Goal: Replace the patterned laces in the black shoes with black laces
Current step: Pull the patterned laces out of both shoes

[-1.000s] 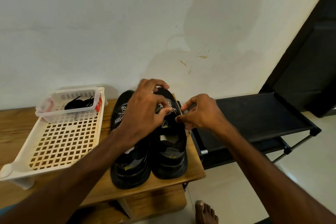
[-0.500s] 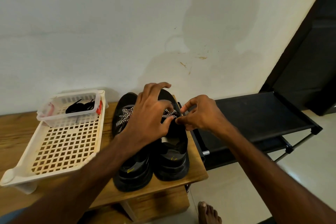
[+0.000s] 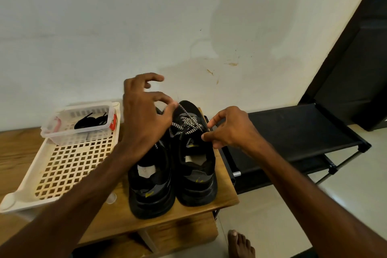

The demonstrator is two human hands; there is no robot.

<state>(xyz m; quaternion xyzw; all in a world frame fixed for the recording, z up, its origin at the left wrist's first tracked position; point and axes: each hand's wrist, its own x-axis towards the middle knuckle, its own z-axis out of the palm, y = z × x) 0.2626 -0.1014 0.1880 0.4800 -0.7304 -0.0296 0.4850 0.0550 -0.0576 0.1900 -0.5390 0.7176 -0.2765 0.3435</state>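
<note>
We see black shoes [image 3: 194, 186] with grey panels and small yellow marks, threaded with a black-and-white zigzag patterned lace [image 3: 186, 123]. Plain black laces [image 3: 92, 121] sit in a clear box [image 3: 69, 137] with red clips [image 3: 113, 124], on a cream tray [image 3: 27, 180] pierced by a grid of square holes. The counter [image 3: 222, 195] is brown wood grain.

left hand [image 3: 144, 120], right hand [image 3: 232, 130] pinching patterned lace [image 3: 187, 115]

The left hand [image 3: 144, 119] covers the toe and most lacing of the left shoe [image 3: 150, 195]. At five o'clock a bare foot [image 3: 240, 244] is cut by the bottom edge. At ten o'clock black laces [image 3: 90, 120] blur behind the wall of their box [image 3: 79, 134]. Whether the right hand [image 3: 230, 130] pinches the patterned lace [image 3: 187, 122] is unclear.
</note>
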